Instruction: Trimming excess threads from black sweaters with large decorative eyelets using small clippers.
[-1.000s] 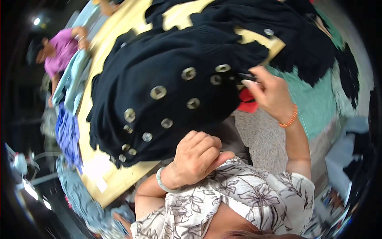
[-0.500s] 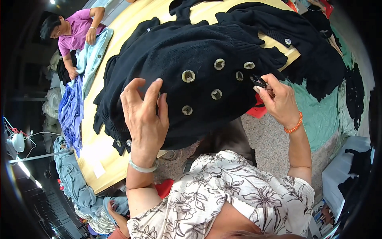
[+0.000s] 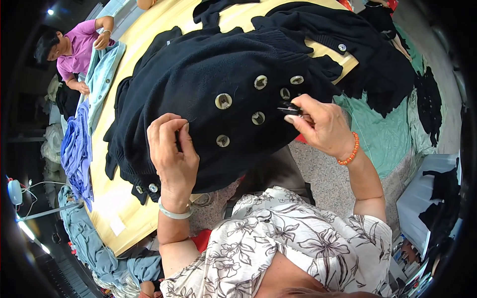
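Note:
A black knitted garment (image 3: 198,74) with several large round buttons, mottled in pale and dark tones, lies spread over the table edge nearest me. My left hand (image 3: 174,149) is at the garment's left part, thumb and index finger pinched together. A fine dark thread (image 3: 192,120) shows at those fingertips. In my right hand (image 3: 323,124) is a pair of small thread snips (image 3: 288,109) with dark grips and metal blades. The blades point left, just above the button group, between an upper button (image 3: 284,93) and a lower one (image 3: 258,118).
More black knitwear (image 3: 343,54) covers the far right of the pale wooden table (image 3: 114,198). A co-worker (image 3: 82,44) handles a light blue buttoned garment (image 3: 104,74) at the far left. Purple cloth (image 3: 77,144) hangs off the left edge; green cloth (image 3: 382,134) lies to the right.
My left hand has closed from spread fingers into a pinch. The right hand with the snips has moved left and slightly down. The whole view has shifted a little.

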A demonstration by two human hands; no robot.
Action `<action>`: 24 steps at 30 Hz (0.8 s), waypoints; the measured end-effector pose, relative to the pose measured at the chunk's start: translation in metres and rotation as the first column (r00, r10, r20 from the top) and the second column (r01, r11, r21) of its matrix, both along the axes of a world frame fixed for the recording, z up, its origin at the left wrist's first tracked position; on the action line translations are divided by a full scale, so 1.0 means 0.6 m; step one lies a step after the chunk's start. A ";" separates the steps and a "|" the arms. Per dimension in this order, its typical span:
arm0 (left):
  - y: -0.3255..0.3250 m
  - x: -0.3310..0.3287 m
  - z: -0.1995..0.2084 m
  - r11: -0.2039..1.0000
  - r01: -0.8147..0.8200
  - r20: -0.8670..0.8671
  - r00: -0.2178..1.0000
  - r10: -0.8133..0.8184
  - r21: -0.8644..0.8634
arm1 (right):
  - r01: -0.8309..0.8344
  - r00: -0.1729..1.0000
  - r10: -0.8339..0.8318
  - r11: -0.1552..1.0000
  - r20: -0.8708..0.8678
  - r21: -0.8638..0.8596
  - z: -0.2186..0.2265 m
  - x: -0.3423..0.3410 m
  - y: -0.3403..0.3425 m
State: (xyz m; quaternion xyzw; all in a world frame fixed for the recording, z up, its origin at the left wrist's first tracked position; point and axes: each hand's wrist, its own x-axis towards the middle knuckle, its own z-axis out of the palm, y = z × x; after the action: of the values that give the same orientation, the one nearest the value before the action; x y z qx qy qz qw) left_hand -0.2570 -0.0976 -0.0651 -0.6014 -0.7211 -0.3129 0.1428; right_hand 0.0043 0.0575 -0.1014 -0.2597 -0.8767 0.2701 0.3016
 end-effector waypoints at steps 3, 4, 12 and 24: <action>-0.013 -0.006 -0.012 0.998 0.012 0.278 0.960 -0.031 0.069 | -0.085 0.996 0.084 0.996 -0.028 -0.031 0.008 -0.032 -0.016; -0.017 -0.008 -0.020 0.993 0.003 0.361 0.932 -0.045 0.117 | -0.123 0.992 0.122 0.991 -0.027 -0.060 0.013 -0.044 -0.023; -0.023 -0.006 -0.055 0.977 0.005 0.475 0.874 -0.107 0.211 | -0.290 0.956 0.292 0.943 -0.013 -0.161 0.045 -0.156 -0.062; -0.030 -0.003 -0.070 0.960 0.058 0.223 0.967 -0.122 0.273 | -0.329 0.926 0.343 0.938 0.155 -0.106 0.055 -0.198 -0.068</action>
State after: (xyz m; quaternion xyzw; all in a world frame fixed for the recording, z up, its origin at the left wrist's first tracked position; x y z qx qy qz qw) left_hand -0.2586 -0.1158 -0.1070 -0.5677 -0.6563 -0.4824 0.1199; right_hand -0.1148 0.0166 -0.0684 -0.1394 -0.9198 0.3282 0.1641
